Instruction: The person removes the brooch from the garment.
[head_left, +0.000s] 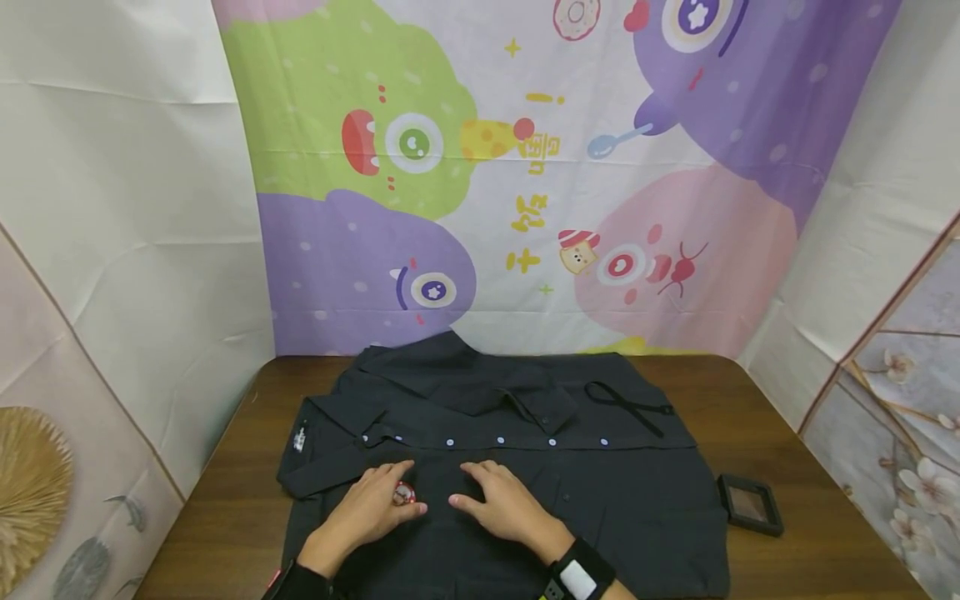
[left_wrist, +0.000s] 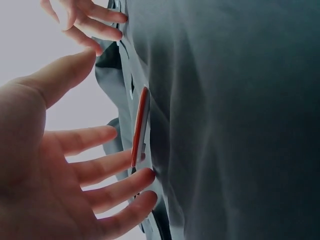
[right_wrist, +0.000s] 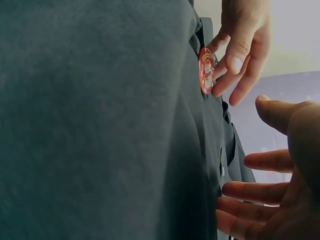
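A dark button-up shirt (head_left: pixel 517 492) lies spread over the table, its row of pale buttons running crosswise and one sleeve (head_left: pixel 322 462) folded in at the left. On its front sits a round red badge (head_left: pixel 404 493) with a picture on it; the left wrist view shows the badge (left_wrist: pixel 141 127) edge-on. My left hand (head_left: pixel 371 506) is beside the badge with fingers loosely spread, some fingertips at its edge; whether they touch it I cannot tell. To the right, my right hand (head_left: pixel 510 506) has relaxed, spread fingers at the shirt's surface and holds nothing.
A thin black ribbon loop (head_left: pixel 630 407) lies on the shirt's upper right. Beyond the shirt's right edge, a small black frame-like box (head_left: pixel 750 505) rests on the brown table (head_left: pixel 817 550). A cartoon-printed cloth (head_left: pixel 525 317) hangs behind the table's far edge.
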